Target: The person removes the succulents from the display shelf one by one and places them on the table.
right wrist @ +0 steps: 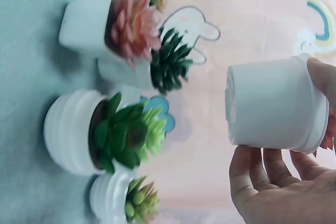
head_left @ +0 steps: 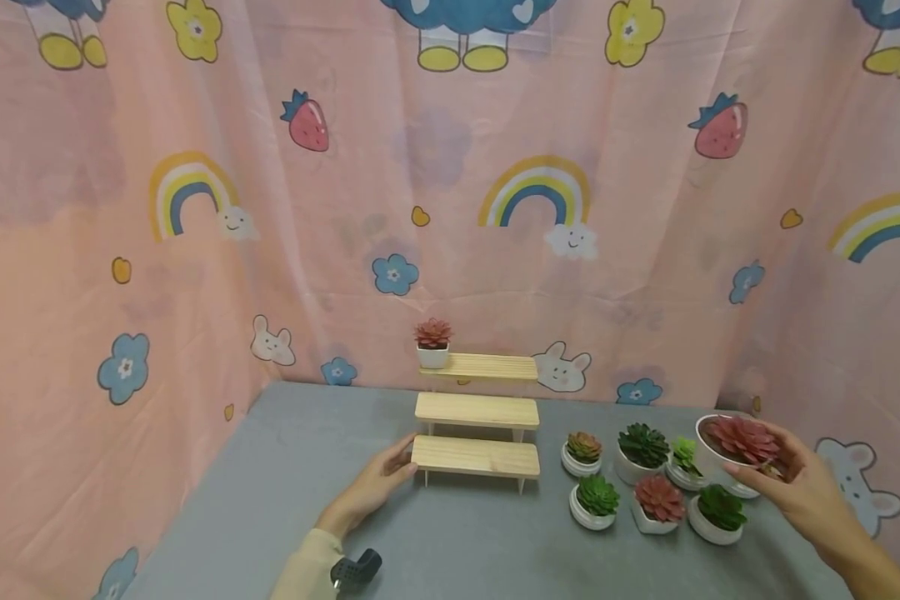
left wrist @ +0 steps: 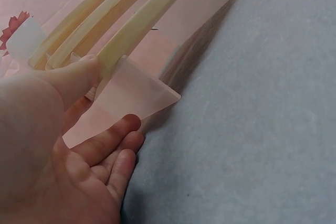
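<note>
My right hand [head_left: 817, 492] holds a white pot with a red succulent [head_left: 727, 446] up above the other plants, thumb on one side and fingers on the other. The right wrist view shows that round pot [right wrist: 278, 103] from its side and bottom. With my left hand [head_left: 375, 483] I grip the left end of the lowest board of a three-step wooden shelf [head_left: 476, 457]. Its thumb lies on the board end [left wrist: 107, 56] in the left wrist view, the other fingers beside the translucent leg [left wrist: 139, 90]. A red succulent in a white pot [head_left: 432, 354] sits at the top board's left end.
Several potted succulents stand on the grey table [head_left: 285, 442] right of the shelf, among them a dark green one [head_left: 642, 446], a red one [head_left: 658, 500] and a bright green one [head_left: 596, 496]. A pink printed curtain [head_left: 450, 317] hangs behind the table.
</note>
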The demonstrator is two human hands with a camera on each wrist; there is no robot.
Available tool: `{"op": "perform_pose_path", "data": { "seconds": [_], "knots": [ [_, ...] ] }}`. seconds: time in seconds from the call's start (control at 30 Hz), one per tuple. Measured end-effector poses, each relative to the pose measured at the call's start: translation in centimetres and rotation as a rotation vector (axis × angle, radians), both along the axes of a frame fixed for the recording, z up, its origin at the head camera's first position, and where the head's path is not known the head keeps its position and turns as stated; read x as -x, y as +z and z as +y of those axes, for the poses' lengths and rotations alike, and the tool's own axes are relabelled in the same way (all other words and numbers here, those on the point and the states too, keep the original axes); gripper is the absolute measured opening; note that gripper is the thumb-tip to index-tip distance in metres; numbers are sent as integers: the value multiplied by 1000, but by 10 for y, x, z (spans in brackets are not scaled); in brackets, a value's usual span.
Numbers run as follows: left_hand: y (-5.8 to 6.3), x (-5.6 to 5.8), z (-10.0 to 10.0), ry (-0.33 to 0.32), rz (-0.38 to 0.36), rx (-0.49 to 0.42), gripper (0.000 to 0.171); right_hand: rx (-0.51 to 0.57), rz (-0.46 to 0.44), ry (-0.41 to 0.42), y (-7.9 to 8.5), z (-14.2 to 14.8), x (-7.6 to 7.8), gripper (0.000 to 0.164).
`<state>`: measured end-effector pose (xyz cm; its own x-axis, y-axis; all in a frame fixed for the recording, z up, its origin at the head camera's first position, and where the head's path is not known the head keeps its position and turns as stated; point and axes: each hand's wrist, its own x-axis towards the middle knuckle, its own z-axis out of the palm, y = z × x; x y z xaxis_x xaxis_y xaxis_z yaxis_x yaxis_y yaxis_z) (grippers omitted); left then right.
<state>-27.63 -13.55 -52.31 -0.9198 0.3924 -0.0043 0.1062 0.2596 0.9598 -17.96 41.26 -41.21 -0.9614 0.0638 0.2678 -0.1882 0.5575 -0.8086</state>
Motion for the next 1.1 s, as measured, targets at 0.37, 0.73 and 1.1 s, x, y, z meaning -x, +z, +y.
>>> {"op": "perform_pose_path", "data": {
  "seconds": [0.37, 0.73, 1.1],
  "knots": [
    [1, -2, 0, -16, 4, -6, 67, -5, -66, -151, -20, 23, -10, 58],
    [3, -4, 1, 4, 25, 23, 67, -4, -289, -302, -34, 44, -14, 92],
    [1, -2, 1, -16, 23, 16, 71, -92, -334, -330, -57, 66, -17, 97]
  ]
}}
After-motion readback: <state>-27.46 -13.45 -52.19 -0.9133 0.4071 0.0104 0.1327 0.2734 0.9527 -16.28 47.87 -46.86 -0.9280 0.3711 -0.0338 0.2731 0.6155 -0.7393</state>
